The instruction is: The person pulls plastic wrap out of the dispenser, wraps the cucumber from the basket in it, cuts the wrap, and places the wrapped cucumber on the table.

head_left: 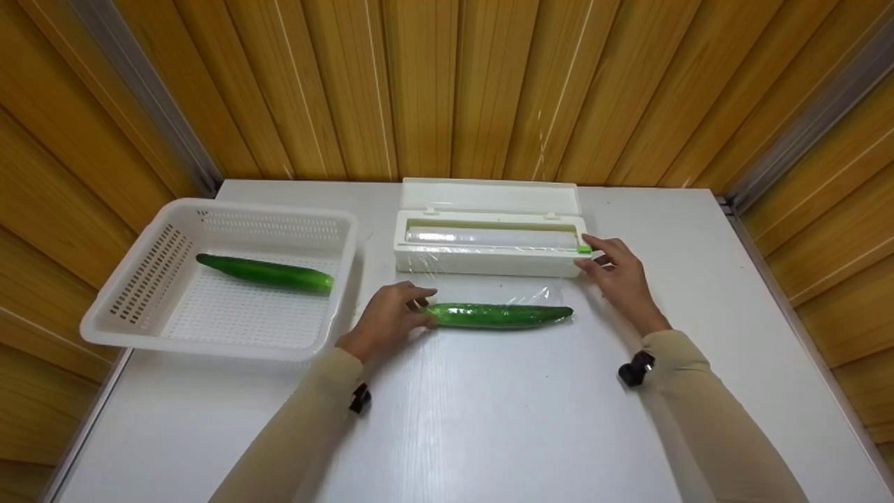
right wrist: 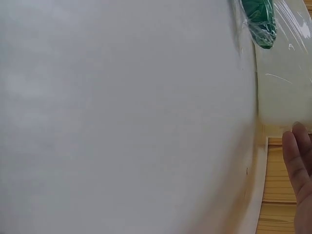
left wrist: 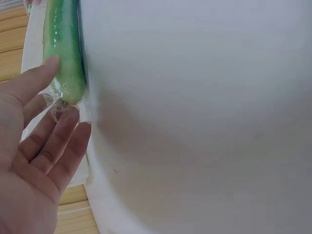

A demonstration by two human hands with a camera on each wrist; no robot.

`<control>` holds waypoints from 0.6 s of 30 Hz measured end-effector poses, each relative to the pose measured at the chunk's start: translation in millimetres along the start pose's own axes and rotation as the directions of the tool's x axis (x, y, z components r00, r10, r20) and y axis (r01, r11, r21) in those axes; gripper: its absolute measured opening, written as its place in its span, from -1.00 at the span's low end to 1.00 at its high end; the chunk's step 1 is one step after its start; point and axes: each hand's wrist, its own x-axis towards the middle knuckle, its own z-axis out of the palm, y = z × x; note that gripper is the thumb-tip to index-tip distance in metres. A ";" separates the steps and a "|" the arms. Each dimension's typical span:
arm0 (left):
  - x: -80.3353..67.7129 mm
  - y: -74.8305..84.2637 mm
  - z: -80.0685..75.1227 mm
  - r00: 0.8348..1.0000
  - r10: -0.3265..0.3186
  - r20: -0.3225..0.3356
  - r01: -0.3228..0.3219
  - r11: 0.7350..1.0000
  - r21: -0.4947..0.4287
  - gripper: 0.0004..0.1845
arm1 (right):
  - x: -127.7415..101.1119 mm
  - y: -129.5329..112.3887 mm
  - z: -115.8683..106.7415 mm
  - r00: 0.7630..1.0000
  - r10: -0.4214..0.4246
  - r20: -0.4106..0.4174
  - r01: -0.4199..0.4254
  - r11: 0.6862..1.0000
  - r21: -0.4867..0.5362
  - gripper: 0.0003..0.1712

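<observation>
A cucumber (head_left: 499, 316) in clear film lies on the table before a white cling film box (head_left: 489, 262). At its left end, my left hand (head_left: 391, 318) holds it between thumb and fingers. The left wrist view shows the thumb against the cucumber (left wrist: 68, 48) and fingertips at the bunched film (left wrist: 61, 106). Film stretches from the cucumber up to the box, where a film roll (head_left: 489, 237) sits under the raised lid (head_left: 489, 195). My right hand (head_left: 618, 276) grips the box's right end, index finger by the green slider (head_left: 584, 249), thumb lower on the front corner.
To the left stands a white plastic basket (head_left: 133, 340) with another cucumber (head_left: 265, 272) in it, unwrapped. Wood-patterned panels (head_left: 482, 91) rise behind and beside the white table (head_left: 489, 419). The box stands near the table's back edge.
</observation>
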 end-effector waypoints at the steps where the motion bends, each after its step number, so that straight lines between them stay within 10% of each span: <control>1: 0.3 0.6 -0.5 1.000 -0.006 -0.001 0.006 1.000 0.010 -0.49 | -0.3 -2.7 -0.5 1.000 -0.001 0.000 0.001 1.000 -0.002 -0.42; 9: 8.0 7.7 -2.1 0.998 -0.019 -0.052 0.027 0.988 0.151 -0.47 | -0.8 -3.1 -1.4 1.000 -0.008 -0.007 0.008 1.000 0.015 -0.43; 18: 36.0 34.1 -2.7 0.985 0.134 -0.110 -0.117 0.982 0.151 -0.55 | -1.1 -5.2 -1.2 1.000 -0.008 -0.002 0.008 1.000 0.007 -0.43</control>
